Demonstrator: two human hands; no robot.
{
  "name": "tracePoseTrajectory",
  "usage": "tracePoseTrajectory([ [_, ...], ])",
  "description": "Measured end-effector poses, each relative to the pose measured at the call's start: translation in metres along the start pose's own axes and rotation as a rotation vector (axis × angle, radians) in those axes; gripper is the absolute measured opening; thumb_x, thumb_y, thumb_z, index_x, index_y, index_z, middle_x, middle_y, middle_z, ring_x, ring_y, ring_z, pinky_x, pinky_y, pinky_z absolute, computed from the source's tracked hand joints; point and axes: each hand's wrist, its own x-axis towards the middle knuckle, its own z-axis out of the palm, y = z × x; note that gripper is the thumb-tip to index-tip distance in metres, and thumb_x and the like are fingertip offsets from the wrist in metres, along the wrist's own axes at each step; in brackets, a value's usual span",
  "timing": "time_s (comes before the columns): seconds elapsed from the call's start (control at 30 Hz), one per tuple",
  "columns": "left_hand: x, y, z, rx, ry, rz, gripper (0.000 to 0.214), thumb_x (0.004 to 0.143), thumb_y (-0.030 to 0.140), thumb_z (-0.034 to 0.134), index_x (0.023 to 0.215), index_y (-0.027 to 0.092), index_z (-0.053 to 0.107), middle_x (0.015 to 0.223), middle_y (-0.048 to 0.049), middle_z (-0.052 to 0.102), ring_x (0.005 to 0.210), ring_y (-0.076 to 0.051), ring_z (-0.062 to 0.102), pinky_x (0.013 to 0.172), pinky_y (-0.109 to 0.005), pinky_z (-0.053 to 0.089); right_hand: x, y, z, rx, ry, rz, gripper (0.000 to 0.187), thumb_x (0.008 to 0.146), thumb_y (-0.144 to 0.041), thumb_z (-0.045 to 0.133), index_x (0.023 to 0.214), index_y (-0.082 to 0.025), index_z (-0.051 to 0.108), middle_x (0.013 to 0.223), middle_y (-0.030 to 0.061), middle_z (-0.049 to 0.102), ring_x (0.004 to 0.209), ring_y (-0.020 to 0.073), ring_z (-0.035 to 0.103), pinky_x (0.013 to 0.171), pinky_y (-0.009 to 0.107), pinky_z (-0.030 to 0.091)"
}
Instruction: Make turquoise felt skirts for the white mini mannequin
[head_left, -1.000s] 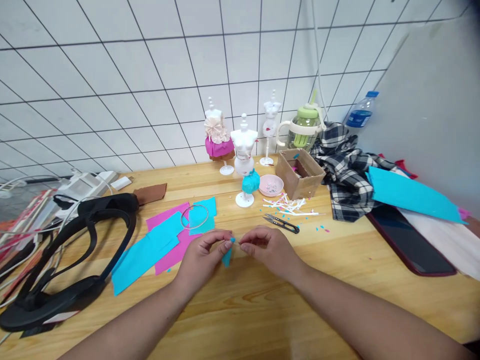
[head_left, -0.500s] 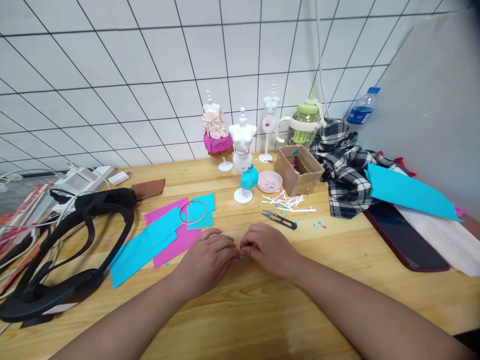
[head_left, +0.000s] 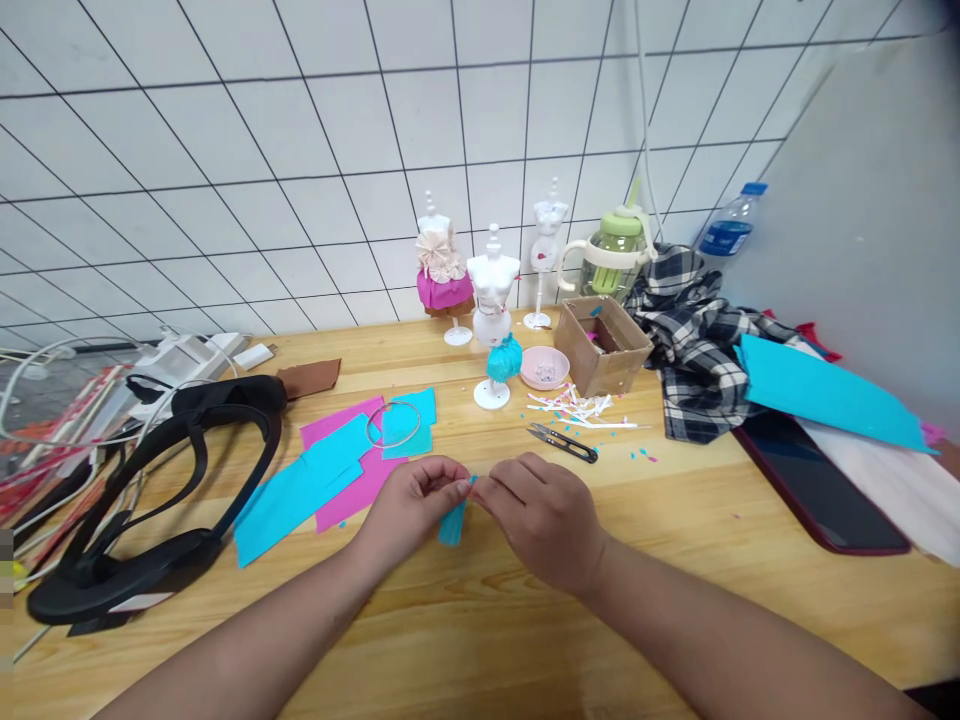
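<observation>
My left hand (head_left: 409, 505) and my right hand (head_left: 544, 510) meet over the wooden table (head_left: 675, 560), fingertips pinched together on a small folded piece of blue paper (head_left: 453, 521) that hangs down between them. Just behind the hands lie blue and pink paper sheets (head_left: 330, 470) with a wire ring (head_left: 393, 423) on top. Black thread snips (head_left: 564, 443) rest on the table beyond my right hand. A small white mannequin with a blue skirt (head_left: 498, 365) stands further back.
Two more mannequins (head_left: 442, 270) stand by the tiled wall, with a pink dish (head_left: 544, 367), a cardboard box (head_left: 600, 345) and white paper scraps (head_left: 577, 408). A black headset (head_left: 150, 480) and cables lie left. Plaid cloth (head_left: 697, 340), a blue sheet (head_left: 817, 390), a dark tablet (head_left: 817, 480) and bottles are right.
Half a second ago both hands pressed down on the table with the blue piece hidden. Now they are lifted slightly and the blue piece hangs between the fingertips again.
</observation>
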Motion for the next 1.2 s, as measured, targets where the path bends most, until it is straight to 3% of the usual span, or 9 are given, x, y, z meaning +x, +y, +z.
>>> tracePoseTrajectory([
  [0.13,0.001,-0.007,0.001,-0.399,-0.081,-0.098,0.027,0.068,0.040,0.076,0.076,0.016,0.066,0.073,-0.0024,0.067,0.068,-0.014,0.058,0.065,-0.025,0.042,0.003,-0.001,-0.003,0.292,0.022,0.254,0.013,0.090,-0.026,0.059,0.081,-0.021,0.067,0.076,0.0005,0.063,0.072,0.0144,0.056,0.063,0.027,0.041],
  [0.23,0.000,-0.005,0.000,-0.339,-0.075,-0.087,0.028,0.066,0.041,0.077,0.075,0.016,0.069,0.069,-0.0004,0.065,0.065,-0.012,0.054,0.064,-0.023,0.041,0.004,0.003,-0.001,0.589,-0.052,0.489,0.009,0.084,-0.029,0.066,0.080,-0.022,0.069,0.074,-0.0011,0.061,0.067,0.0111,0.057,0.058,0.023,0.043],
  [0.3,0.000,-0.002,-0.002,-0.244,-0.097,-0.098,0.029,0.066,0.043,0.077,0.073,0.015,0.069,0.064,0.0005,0.063,0.061,-0.011,0.051,0.060,-0.022,0.038,0.004,0.006,0.000,0.696,-0.095,0.548,0.008,0.082,-0.029,0.068,0.080,-0.022,0.069,0.075,-0.0012,0.061,0.064,0.0104,0.057,0.055,0.022,0.043],
  [0.47,-0.002,-0.001,-0.007,-0.159,-0.181,-0.129,0.033,0.069,0.046,0.073,0.075,0.014,0.069,0.067,-0.0009,0.064,0.063,-0.013,0.053,0.059,-0.023,0.038,0.002,0.010,0.006,0.852,-0.132,0.485,0.016,0.082,-0.021,0.067,0.096,-0.026,0.072,0.093,0.0016,0.064,0.080,0.0130,0.061,0.067,0.024,0.049],
  [0.57,-0.001,-0.005,-0.008,-0.147,-0.245,-0.124,0.033,0.072,0.047,0.071,0.079,0.014,0.070,0.071,-0.0028,0.066,0.067,-0.015,0.056,0.062,-0.025,0.041,0.002,0.011,0.008,0.894,-0.136,0.479,0.014,0.081,-0.023,0.067,0.092,-0.028,0.074,0.103,0.0031,0.063,0.092,0.0160,0.060,0.068,0.025,0.051],
  [0.8,0.000,-0.007,-0.011,-0.278,-0.215,-0.040,0.037,0.077,0.047,0.064,0.096,0.017,0.071,0.098,-0.0090,0.071,0.095,-0.025,0.063,0.084,-0.036,0.047,0.002,0.016,0.008,0.883,-0.159,0.517,0.005,0.080,-0.024,0.068,0.084,-0.023,0.072,0.105,0.0037,0.062,0.084,0.0142,0.060,0.058,0.022,0.048],
  [0.9,-0.001,-0.003,-0.010,-0.076,-0.219,-0.026,0.029,0.075,0.042,0.069,0.089,0.018,0.070,0.087,-0.0051,0.070,0.082,-0.020,0.062,0.076,-0.031,0.048,0.002,0.017,0.010,0.827,-0.117,0.480,0.006,0.081,-0.020,0.066,0.082,-0.023,0.071,0.099,0.0032,0.064,0.088,0.0152,0.060,0.069,0.026,0.050],
  [1.0,-0.002,-0.002,-0.008,-0.046,-0.192,-0.049,0.024,0.074,0.040,0.070,0.081,0.017,0.067,0.076,-0.0013,0.066,0.069,-0.015,0.058,0.064,-0.026,0.047,0.002,0.019,0.010,0.845,-0.112,0.456,0.009,0.083,-0.020,0.064,0.083,-0.022,0.073,0.097,0.0031,0.067,0.092,0.0159,0.061,0.080,0.030,0.051],
  [1.2,0.002,-0.003,-0.009,-0.051,-0.086,-0.074,0.027,0.074,0.042,0.069,0.080,0.016,0.063,0.068,0.0004,0.061,0.060,-0.012,0.054,0.055,-0.023,0.044,-0.001,0.027,0.009,0.985,-0.248,0.640,0.035,0.091,-0.039,0.053,0.121,-0.025,0.064,0.125,0.0072,0.063,0.088,0.0173,0.067,0.078,0.034,0.055],
])
